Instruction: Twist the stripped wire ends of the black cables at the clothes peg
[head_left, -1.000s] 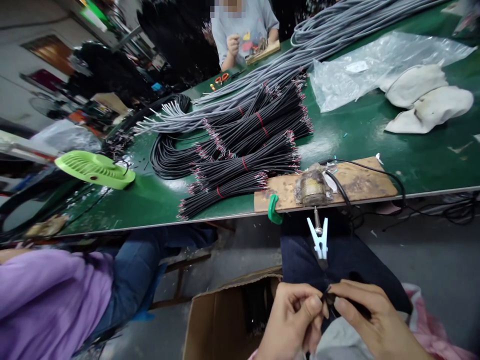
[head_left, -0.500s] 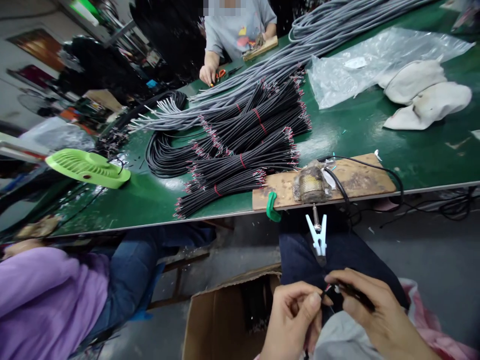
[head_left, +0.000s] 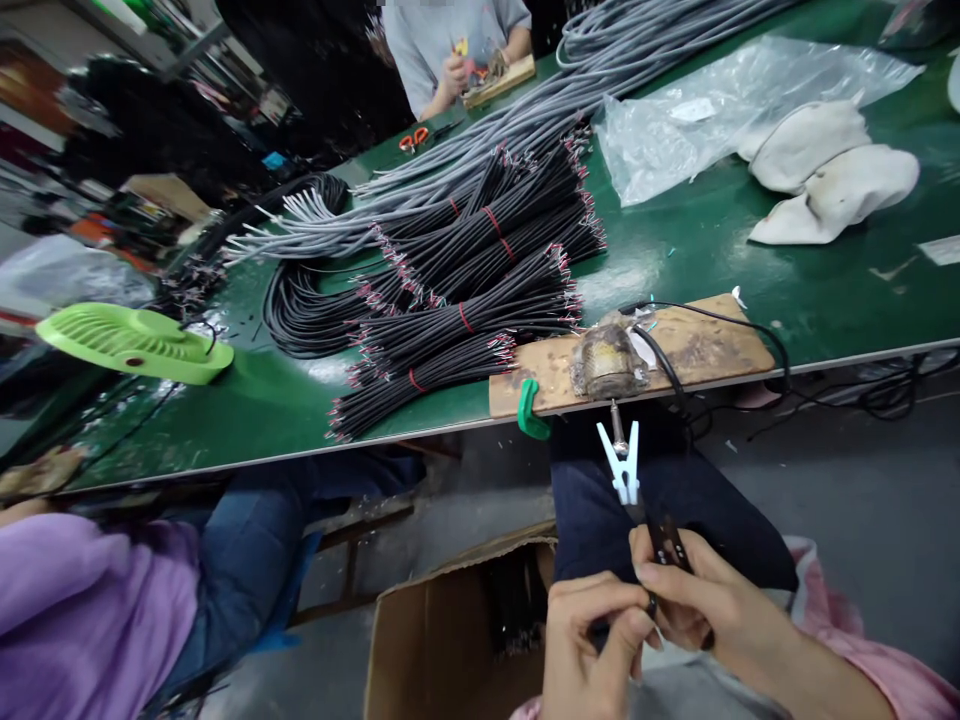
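Right hand (head_left: 697,600) pinches short black cable (head_left: 667,545) below table's (head_left: 825,300) near edge, stripped end aimed up at soldering iron tip (head_left: 616,438) by white clip (head_left: 622,470). Left hand (head_left: 592,640) grips cable's lower end. Step in hand — likely tinning; next move needs steady touch on tip.

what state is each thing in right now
left hand: pinching the cable end
right hand: gripping the black cable
white clip: hanging off the board, jaws up
box: open
black bundles: tied, lying on table
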